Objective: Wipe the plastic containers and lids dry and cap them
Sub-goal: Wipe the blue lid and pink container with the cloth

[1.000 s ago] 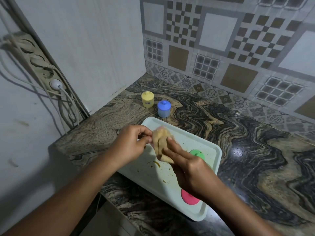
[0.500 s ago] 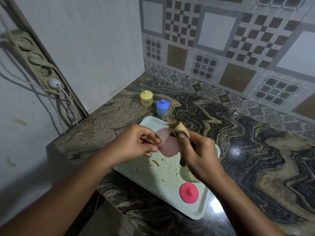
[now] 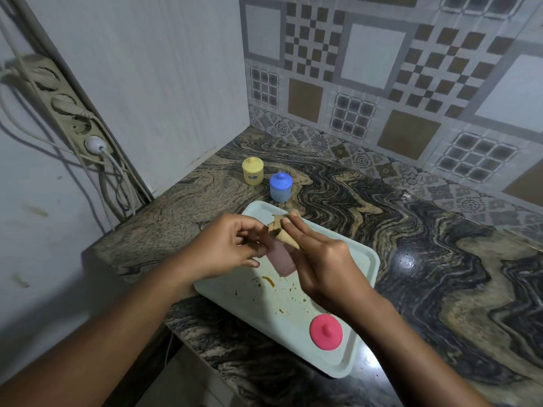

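Note:
My left hand [image 3: 227, 245] grips a pale pink plastic container [image 3: 282, 259] over the white tray [image 3: 364, 259]. My right hand [image 3: 320, 259] pinches a tan cloth [image 3: 283, 230] at the container's upper end; most of the container is hidden by my fingers. A pink lid [image 3: 326, 331] with a knob lies on the tray's near right corner. A capped yellow container [image 3: 252, 171] and a capped blue container [image 3: 281, 187] stand on the counter behind the tray.
The tray carries brown food specks [image 3: 269, 282]. The marbled counter [image 3: 440, 259] ends in tiled walls at the back and a panel at the left. A power strip [image 3: 67, 113] with cables hangs on the left wall.
The cloth went from covering the container's front to being pushed at its top end. The container turned in my left hand. A green lid seen earlier is now hidden.

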